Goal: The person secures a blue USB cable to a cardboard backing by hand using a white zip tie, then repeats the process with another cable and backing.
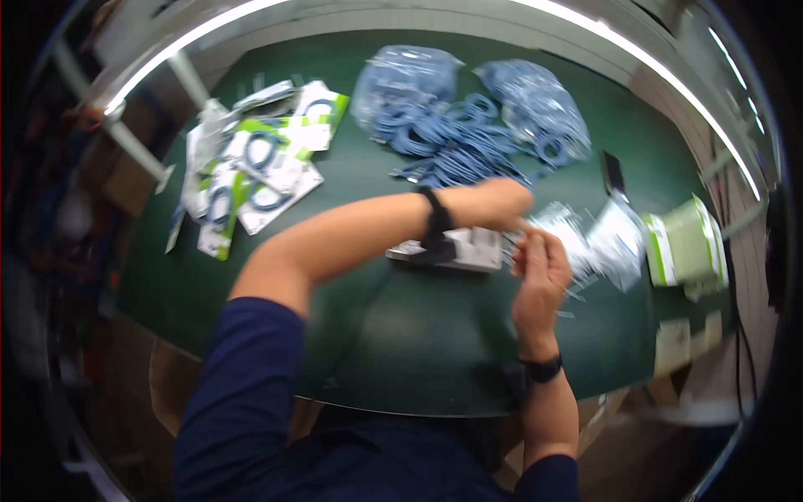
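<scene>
My left hand (pixel 502 201) reaches across to the right, over the near edge of a pile of blue coiled cables (pixel 456 138). It is blurred, and its fingers are mostly hidden. My right hand (pixel 542 272) is raised close by, with its fingertips pinched together; whatever they may hold is too small to make out. Below my left wrist sits a white slotted holder (pixel 478 251), partly covered by the arm and a dark strap. Just right of both hands lies a heap of thin clear plastic pieces (pixel 562 230), some of them loose on the green table (pixel 401 343).
Two clear bags of blue cables (pixel 406 75) (pixel 535 100) stand at the back. Packaged cables on green-and-white cards (pixel 259 159) are heaped at left. To the right are a clear bag (pixel 617 238), a dark flat object (pixel 612 173) and a stack of green-and-white cards (pixel 686 243).
</scene>
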